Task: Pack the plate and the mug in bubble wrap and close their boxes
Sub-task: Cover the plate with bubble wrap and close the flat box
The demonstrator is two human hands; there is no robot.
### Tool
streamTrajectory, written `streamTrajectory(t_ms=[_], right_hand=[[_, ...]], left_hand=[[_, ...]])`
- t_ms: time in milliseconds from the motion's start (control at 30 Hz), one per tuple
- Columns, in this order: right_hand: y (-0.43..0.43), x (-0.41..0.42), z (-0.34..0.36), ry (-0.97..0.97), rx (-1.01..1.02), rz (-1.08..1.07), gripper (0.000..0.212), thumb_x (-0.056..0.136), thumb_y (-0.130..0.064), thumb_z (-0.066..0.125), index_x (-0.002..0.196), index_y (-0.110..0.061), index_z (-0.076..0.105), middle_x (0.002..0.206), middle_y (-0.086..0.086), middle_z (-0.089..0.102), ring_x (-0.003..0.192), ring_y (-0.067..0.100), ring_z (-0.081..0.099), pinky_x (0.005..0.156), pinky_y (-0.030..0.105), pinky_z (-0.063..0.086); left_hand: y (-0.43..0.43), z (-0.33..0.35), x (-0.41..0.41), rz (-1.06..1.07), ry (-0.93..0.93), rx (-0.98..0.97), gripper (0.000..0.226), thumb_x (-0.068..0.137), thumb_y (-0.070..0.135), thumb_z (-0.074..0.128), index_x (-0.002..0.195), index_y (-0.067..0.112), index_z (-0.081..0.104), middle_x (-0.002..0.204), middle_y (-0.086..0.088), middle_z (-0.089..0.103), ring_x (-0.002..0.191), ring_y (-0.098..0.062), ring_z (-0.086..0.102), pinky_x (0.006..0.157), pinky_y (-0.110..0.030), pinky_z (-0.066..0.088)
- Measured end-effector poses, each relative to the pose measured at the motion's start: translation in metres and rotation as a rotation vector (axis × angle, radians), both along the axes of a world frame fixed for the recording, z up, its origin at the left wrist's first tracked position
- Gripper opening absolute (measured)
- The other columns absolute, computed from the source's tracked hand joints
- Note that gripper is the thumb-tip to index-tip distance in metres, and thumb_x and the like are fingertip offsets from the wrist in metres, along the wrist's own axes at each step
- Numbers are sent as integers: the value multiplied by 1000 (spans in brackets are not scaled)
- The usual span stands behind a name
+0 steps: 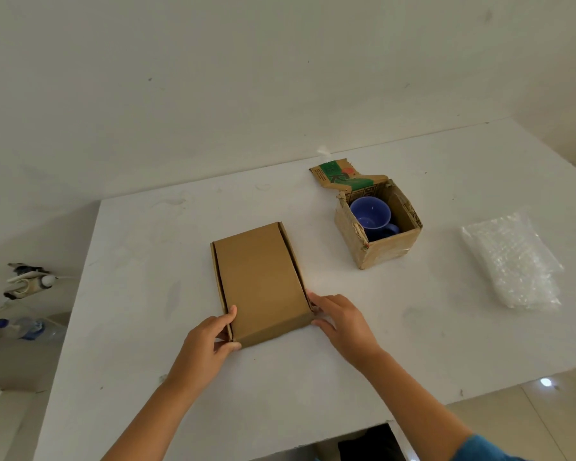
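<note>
A flat brown cardboard box (261, 281) lies shut in the middle of the white table (147, 377); the plate is not visible. My left hand (210, 341) grips its near left corner, thumb on the lid. My right hand (340, 319) touches its near right corner with the fingertips. To the right stands a small worn cardboard box (384, 249), its torn lid flap (341, 176) open towards the wall. A blue mug (369, 212) sits unwrapped inside it. A stack of clear bubble wrap (512, 261) lies at the far right.
The table's far edge meets a white wall. Left of the table, on the floor, are plastic water bottles (20, 328). A broken wall fitting (27, 281) is there too. The near table edge has a cut-out with something dark (366, 442) below it.
</note>
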State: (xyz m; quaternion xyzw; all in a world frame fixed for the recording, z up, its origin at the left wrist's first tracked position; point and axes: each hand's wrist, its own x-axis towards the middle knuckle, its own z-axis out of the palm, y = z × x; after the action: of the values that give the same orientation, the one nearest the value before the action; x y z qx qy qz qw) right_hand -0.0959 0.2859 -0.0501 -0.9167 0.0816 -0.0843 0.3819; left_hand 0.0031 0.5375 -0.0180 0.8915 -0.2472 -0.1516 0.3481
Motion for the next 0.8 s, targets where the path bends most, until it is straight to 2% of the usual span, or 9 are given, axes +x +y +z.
streamTrajectory(t_ms=[33, 133, 300, 400, 500, 567, 633, 700, 800], right_hand=[[-2, 3, 0, 0, -10, 14, 56, 84, -9, 67, 136, -17, 48, 100, 3, 67, 91, 16, 58, 85, 31, 52], [-4, 6, -2, -2, -81, 89, 63, 85, -10, 66, 142, -20, 40, 88, 5, 63, 83, 19, 55, 78, 28, 50], [-7, 17, -4, -55, -131, 120, 58, 77, 0, 72, 130, -9, 52, 78, 11, 63, 70, 26, 58, 64, 40, 56], [-5, 18, -9, -108, -188, 154, 64, 69, 5, 77, 125, -8, 49, 70, 10, 61, 60, 25, 59, 52, 33, 55], [-8, 17, -7, -126, -228, 183, 67, 65, 3, 81, 122, -9, 47, 67, 10, 62, 56, 24, 59, 47, 29, 53], [-10, 18, 0, -59, -239, 217, 60, 71, -2, 77, 124, -9, 49, 73, 12, 64, 63, 27, 60, 54, 33, 56], [-15, 21, 11, 52, -218, 230, 48, 86, -12, 63, 132, -11, 48, 92, 15, 65, 82, 30, 61, 72, 37, 54], [-24, 22, 23, 137, -190, 281, 43, 94, -21, 53, 136, -18, 45, 108, 11, 64, 97, 25, 58, 83, 31, 48], [-47, 21, 56, 113, -151, 294, 38, 93, -33, 53, 131, -24, 50, 110, 3, 65, 95, 15, 60, 83, 28, 51]], left_hand=[[-1, 0, 1, 0, 1, 6, 65, 76, 9, 73, 134, 21, 46, 84, 3, 58, 84, -6, 58, 76, 2, 41], [-2, 2, 2, -3, 3, 20, 64, 77, 10, 73, 134, 21, 46, 88, 2, 60, 81, -7, 60, 76, 2, 41], [-1, 3, 3, -18, -7, 35, 63, 77, 10, 72, 134, 20, 46, 95, 1, 63, 87, -6, 60, 77, -2, 45], [-2, 3, 3, -22, -14, 49, 63, 78, 8, 72, 134, 19, 46, 95, -3, 64, 87, -12, 61, 81, -12, 50], [-3, 4, 5, -4, -25, 86, 64, 78, 8, 71, 135, 20, 45, 92, -5, 63, 85, -15, 61, 83, -22, 53], [-3, 5, 5, 9, -10, 119, 65, 78, 9, 71, 136, 21, 44, 92, -5, 63, 85, -15, 61, 83, -25, 53], [-6, 9, 5, 31, 36, 145, 67, 78, 10, 72, 137, 23, 43, 98, -3, 63, 89, -15, 61, 85, -27, 54], [-10, 13, 6, 59, 63, 216, 66, 78, 14, 73, 136, 22, 42, 109, -3, 59, 99, -17, 59, 88, -27, 51], [-31, 27, 5, 128, -8, 376, 61, 77, 27, 73, 132, 19, 46, 124, -5, 48, 117, -23, 49, 94, -32, 46]])
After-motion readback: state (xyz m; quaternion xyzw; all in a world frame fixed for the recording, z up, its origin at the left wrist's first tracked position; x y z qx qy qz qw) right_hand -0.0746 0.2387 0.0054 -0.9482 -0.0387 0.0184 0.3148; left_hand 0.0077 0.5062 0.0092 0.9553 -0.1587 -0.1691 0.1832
